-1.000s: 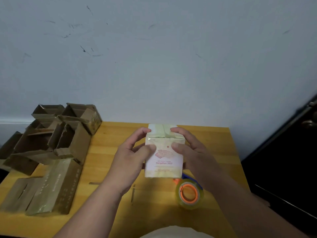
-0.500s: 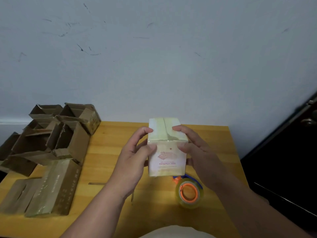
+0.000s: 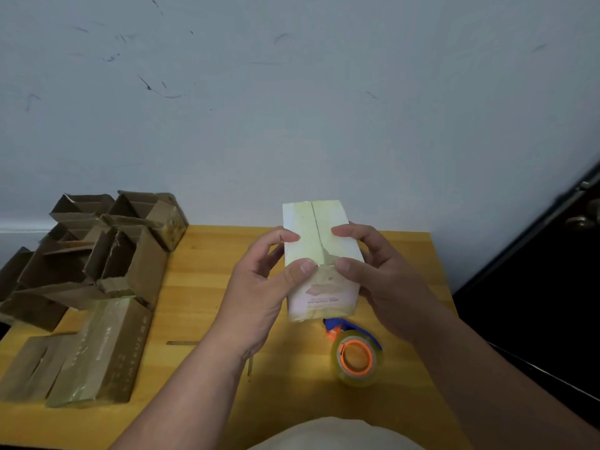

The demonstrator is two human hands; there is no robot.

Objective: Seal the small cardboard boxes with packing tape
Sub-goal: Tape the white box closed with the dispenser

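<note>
Both hands clasp one small pale box (image 3: 319, 254) at the middle of the frame, held above the wooden table (image 3: 207, 287). The left hand (image 3: 259, 287) grips its left side, thumb pressed on the near top edge, forefinger curled onto the top face. The right hand (image 3: 380, 280) mirrors it on the right side, thumb beside the other thumb at the seam where the two top flaps meet. The box sits between the palms, its printed front facing the camera. Just below it, lower right of centre, a tape roll (image 3: 357, 360) with an orange core lies on the table. At the left stand open brown cardboard boxes (image 3: 107, 248), with taped ones (image 3: 104, 352) nearer the lower left corner.
</note>
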